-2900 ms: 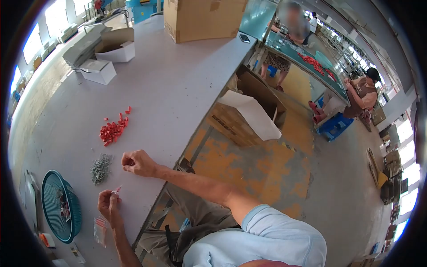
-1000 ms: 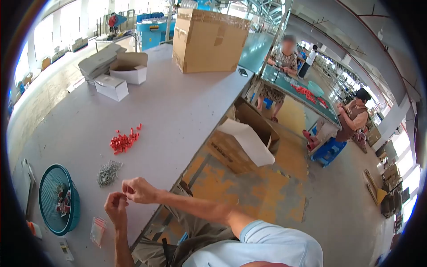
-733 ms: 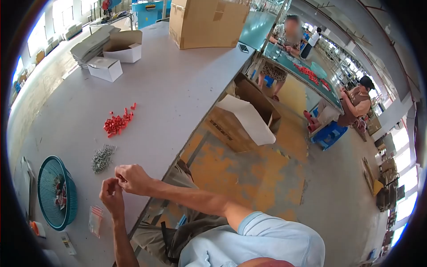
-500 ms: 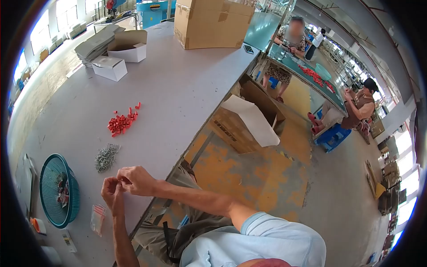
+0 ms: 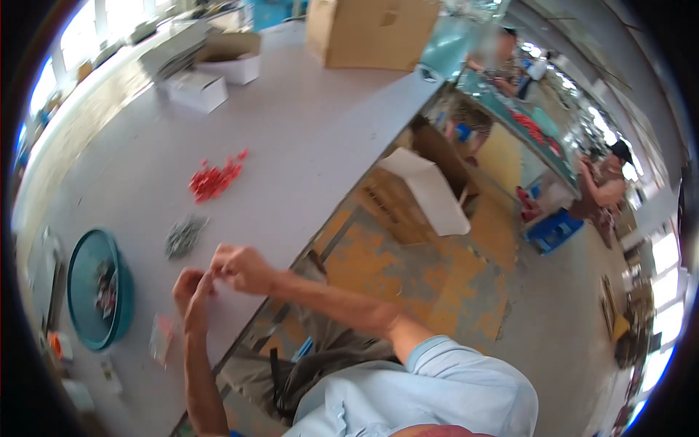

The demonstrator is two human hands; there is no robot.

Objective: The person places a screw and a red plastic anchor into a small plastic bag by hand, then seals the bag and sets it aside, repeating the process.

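Note:
My left hand (image 5: 192, 288) is closed in a pinch near the table's front edge. Right up against it, my right hand (image 5: 244, 269) is also closed, its fingertips meeting those of the left. Whatever they hold between them is too small and blurred to make out. Just beyond the hands lies a pile of small grey metal pieces, like screws (image 5: 186, 237). Farther off is a heap of small red pieces (image 5: 215, 180). A clear plastic bag with something red inside (image 5: 162, 339) lies beside my left wrist.
A teal basket (image 5: 125, 306) with small packets stands at the left on the grey table (image 5: 291, 138). White boxes (image 5: 196, 91) and a large cardboard box (image 5: 378, 36) stand at the far side. An open carton (image 5: 393, 207) is on the floor. Two people sit at another table, right.
My view has swung and blurred, so the whole scene sits a little farther right and higher. Both hands stay together at the same spot by the grey pile.

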